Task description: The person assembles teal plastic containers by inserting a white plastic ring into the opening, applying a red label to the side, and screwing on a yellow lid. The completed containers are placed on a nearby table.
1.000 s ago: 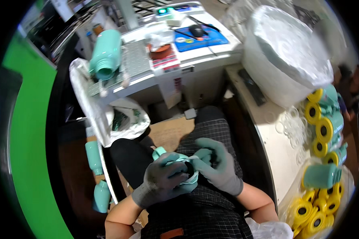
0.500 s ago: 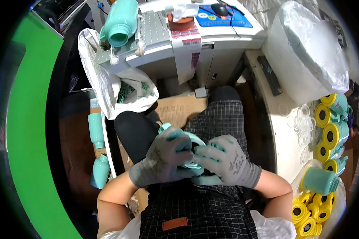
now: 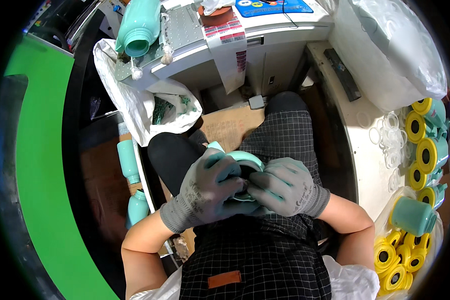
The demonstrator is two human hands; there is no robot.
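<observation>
Above my lap, a round mint-green plastic piece (image 3: 248, 159) with a wide ring-like opening sits between my two gloved hands. My left hand (image 3: 211, 186) is wrapped round its left side, thumb at the opening. Curled fingers of my right hand (image 3: 284, 186) press at the opening's right edge. Both gloves are grey with green showing on the fingers. The fingertips meet in the dark opening, and whether they pinch something small there is hidden. A mint tab (image 3: 215, 145) pokes out beyond the left hand.
Mint bottles (image 3: 128, 159) lie in a box at the left. A large mint bottle (image 3: 139, 25) rests on the machine ahead. At right, a pale bench (image 3: 355, 150) carries clear rings (image 3: 392, 142) and yellow-and-mint lids (image 3: 427, 156). Yellow parts (image 3: 396, 275) fill a bag. A white sack (image 3: 122, 95) hangs ahead left.
The view has shifted slightly. My right fingers have curled in more tightly at the opening, and the mint piece's rim shows more clearly between my hands.
</observation>
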